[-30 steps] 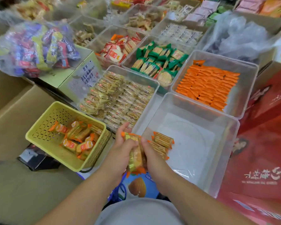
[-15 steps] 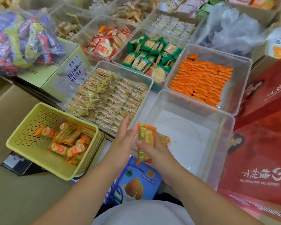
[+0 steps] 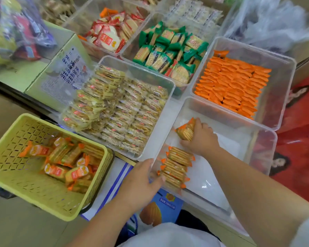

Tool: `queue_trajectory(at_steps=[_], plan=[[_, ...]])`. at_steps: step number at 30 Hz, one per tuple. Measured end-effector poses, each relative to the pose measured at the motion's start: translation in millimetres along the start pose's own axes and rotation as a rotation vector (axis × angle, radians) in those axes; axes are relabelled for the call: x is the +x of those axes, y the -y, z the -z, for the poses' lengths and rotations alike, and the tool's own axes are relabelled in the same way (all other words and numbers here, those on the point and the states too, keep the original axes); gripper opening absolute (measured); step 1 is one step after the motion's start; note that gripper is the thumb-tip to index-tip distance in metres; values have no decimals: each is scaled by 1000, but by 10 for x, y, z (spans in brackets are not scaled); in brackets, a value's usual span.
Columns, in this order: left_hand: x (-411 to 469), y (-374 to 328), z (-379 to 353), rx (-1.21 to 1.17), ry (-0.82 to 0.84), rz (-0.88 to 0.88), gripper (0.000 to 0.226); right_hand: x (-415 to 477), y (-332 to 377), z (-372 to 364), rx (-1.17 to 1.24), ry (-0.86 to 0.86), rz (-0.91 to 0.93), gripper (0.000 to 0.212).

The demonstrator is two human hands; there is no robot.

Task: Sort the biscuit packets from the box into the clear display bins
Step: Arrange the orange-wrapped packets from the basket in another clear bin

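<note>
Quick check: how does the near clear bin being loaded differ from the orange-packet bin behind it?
The near bin holds just a few biscuit packets by its left wall, floor mostly bare; the orange-packet bin is mostly filled with tidy rows. The right hand grips a packet stack inside the near bin; no hand is in the orange-packet bin. Both are clear, rectangular plastic.

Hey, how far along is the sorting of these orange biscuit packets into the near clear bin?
Early. Done: a short row of packets lies in the near bin, left corner. In hand: the right hand holds another stack low inside it; the left hand grips its wall. Left: a pile of packets in the yellow basket; most of the bin floor is bare.
</note>
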State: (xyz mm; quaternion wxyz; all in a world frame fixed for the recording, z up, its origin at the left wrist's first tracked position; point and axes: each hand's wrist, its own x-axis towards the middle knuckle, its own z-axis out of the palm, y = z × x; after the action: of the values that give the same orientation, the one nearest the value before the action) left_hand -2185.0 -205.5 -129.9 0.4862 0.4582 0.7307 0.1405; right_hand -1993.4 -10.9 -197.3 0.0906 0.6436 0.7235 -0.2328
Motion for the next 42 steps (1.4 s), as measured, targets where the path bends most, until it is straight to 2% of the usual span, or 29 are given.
queue_trajectory(at_steps=[3,8,11,13,17,20,25,28,33,38,42], plan=[[47,40,-53,-49,10,-8,46,66,19,-101,-172,-19,125,117],[117,54,-70,-86,36,-3,34,100,14,-119,-38,121,93,130],[136,38,-55,-91,47,-13,29,68,7,-66,-78,139,141,127],[151,41,-54,-97,46,-8,32,44,-23,-52,-108,148,132,121],[190,75,-70,-114,55,6,37,29,-47,-72,-24,203,-17,107],[193,79,-86,-129,52,28,44,8,-8,-85,1,213,-25,103],[172,62,-100,-186,114,30,55,-12,113,-30,-22,324,-108,105],[146,45,-81,-187,209,5,57,-22,193,4,131,406,-170,108],[158,28,-78,-210,242,10,60,-62,223,-78,259,363,-150,110],[82,-5,-44,-243,226,26,74,-87,151,-88,140,355,-97,111],[-117,65,74,-112,108,4,82,-159,133,-12,-30,319,-69,107]])
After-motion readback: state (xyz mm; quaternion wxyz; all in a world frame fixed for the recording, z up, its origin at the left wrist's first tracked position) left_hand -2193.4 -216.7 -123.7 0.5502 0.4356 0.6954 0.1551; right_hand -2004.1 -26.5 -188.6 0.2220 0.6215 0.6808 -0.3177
